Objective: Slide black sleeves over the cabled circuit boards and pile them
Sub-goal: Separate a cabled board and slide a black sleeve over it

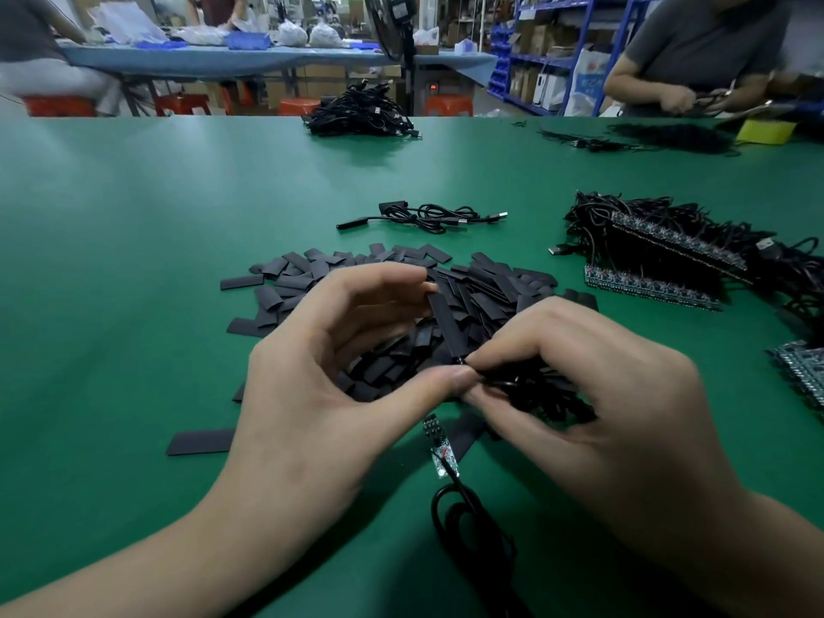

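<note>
A single black sleeve (447,325) is held above a green table (133,225) by the left hand (330,376). Its upper end is touched by the tip of the curled forefinger and its lower end is met by the thumb, so the hand is closed on it. Whether a board is already inside that sleeve cannot be told. At the sleeve's lower end a bunch of black cable (530,388) is pinched by the right hand (606,408), whose fingers and thumb are curled tightly round it. Just below the two hands a bare circuit board (440,448) is seen against the table, with its own coiled lead (468,528) running toward the near edge; whether it lies flat or hangs cannot be told. A loose heap of sleeves (383,278) is spread on the table directly behind and under the hands, and one stray sleeve (200,441) lies apart at the near left. Beyond the heap one sleeved board with its cable (423,215) is laid by itself. To the right a stack of unsleeved cabled boards (669,256) is piled. A further pile of cables (361,113) sits at the far edge of the table, and another person (700,51) is seated at the far right corner.
</note>
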